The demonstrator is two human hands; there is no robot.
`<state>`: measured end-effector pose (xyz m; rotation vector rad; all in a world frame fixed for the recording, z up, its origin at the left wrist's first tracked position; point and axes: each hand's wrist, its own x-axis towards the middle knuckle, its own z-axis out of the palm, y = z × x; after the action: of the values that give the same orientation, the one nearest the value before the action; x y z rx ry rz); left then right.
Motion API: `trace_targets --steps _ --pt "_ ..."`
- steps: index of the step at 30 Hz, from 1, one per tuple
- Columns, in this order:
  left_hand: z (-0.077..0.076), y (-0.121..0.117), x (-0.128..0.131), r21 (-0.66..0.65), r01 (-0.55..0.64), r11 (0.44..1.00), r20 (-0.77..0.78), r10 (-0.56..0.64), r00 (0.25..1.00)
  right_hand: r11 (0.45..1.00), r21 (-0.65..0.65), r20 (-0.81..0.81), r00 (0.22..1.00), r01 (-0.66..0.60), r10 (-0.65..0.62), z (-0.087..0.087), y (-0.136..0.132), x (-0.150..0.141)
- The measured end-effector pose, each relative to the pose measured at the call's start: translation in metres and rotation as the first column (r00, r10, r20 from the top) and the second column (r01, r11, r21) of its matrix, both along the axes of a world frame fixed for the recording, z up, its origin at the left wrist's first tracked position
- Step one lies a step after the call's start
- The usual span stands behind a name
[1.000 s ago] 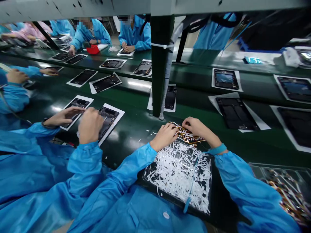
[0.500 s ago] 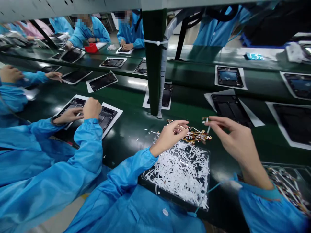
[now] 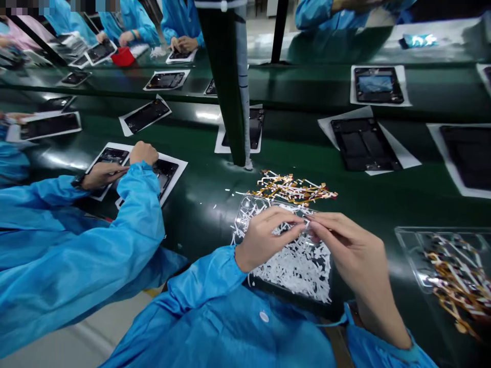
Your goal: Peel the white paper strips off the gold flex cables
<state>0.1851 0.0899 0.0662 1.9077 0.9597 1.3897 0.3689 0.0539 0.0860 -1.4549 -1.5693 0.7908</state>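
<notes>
My left hand (image 3: 266, 236) and my right hand (image 3: 345, 245) meet fingertip to fingertip over a clear plastic tray (image 3: 245, 217) heaped with white paper strips (image 3: 295, 266). Both hands pinch a small part between them; it is too small to name. Just beyond the tray lies a loose pile of gold-coloured flex strips (image 3: 291, 188) on the green belt (image 3: 376, 199).
A second clear tray (image 3: 406, 240) with gold strips sits at the right. A co-worker's hands (image 3: 115, 166) work on tablet frames on white sheets at the left. A dark post (image 3: 226, 87) stands on the belt ahead. More tablet frames (image 3: 360, 143) lie across the belt.
My right hand came back from the pile of gold strips to meet my left hand over the tray of white strips. The view tilted downward.
</notes>
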Motion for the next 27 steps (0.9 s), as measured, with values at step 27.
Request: trace_targets --steps 27 --pt "-0.026 -0.016 -0.003 0.111 -0.153 0.982 -0.304 0.18 0.935 0.991 0.134 0.284 0.958 -0.003 -0.036 -0.016 -0.022 -0.035"
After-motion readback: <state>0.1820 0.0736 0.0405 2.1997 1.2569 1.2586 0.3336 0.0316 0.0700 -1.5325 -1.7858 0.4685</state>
